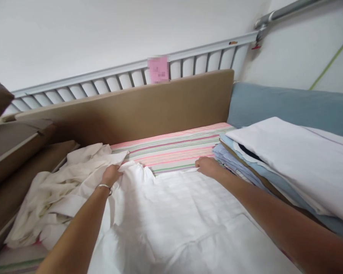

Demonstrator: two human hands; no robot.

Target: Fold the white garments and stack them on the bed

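Observation:
A white cloth [171, 213] with a gathered edge on its left lies spread over a striped sheet [171, 146]. My left hand [112, 176], with a bangle on the wrist, is closed on the cloth's far left part, beside a crumpled heap of off-white fabric [71, 186]. At the far right edge of the same cloth, my right hand [208, 166] pinches the fabric between its fingers. Close to that hand is a stack of folded cloths [297, 156], white on top with blue and brown layers below.
A brown padded panel [160, 106] borders the far side, with a white radiator [108, 85] behind it. Brown boxes or boards [20, 160] stand at the left. A blue padded surface [288, 106] rises behind the folded stack. A pink blurred card [159, 70] hangs on the radiator.

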